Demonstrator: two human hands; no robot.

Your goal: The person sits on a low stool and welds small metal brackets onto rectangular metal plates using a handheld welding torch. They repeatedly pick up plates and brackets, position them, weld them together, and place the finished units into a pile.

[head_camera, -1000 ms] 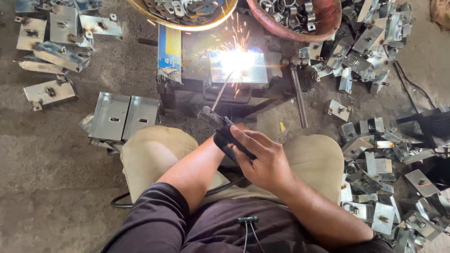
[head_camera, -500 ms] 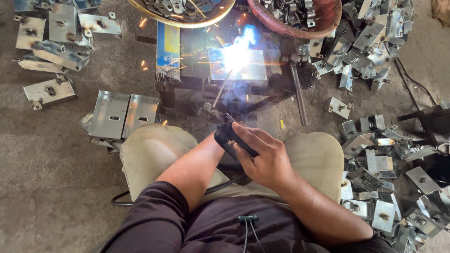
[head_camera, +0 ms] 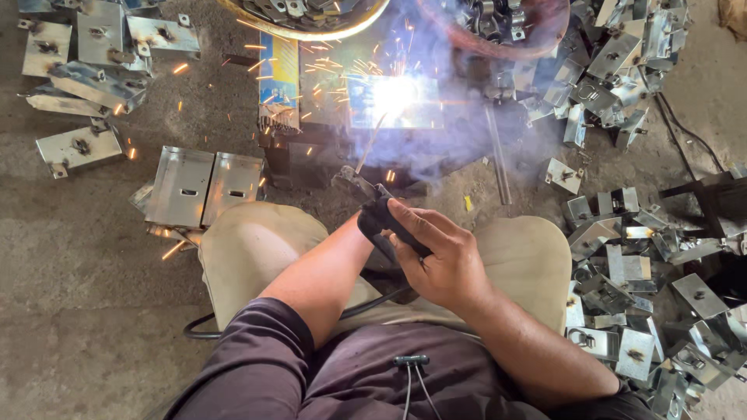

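Right hand (head_camera: 443, 260) clamped round the black electrode holder (head_camera: 385, 222); left hand hidden under it, grip unclear. Rod tip on the metal plate (head_camera: 397, 101) ahead: arc brighter than before, more sparks, smoke thicker.

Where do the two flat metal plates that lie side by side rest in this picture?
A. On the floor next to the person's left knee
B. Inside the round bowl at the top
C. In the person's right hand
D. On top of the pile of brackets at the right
A: the two flat metal plates lie side by side on the concrete floor, just beyond the person's left knee, apart from the bowl and the pile.
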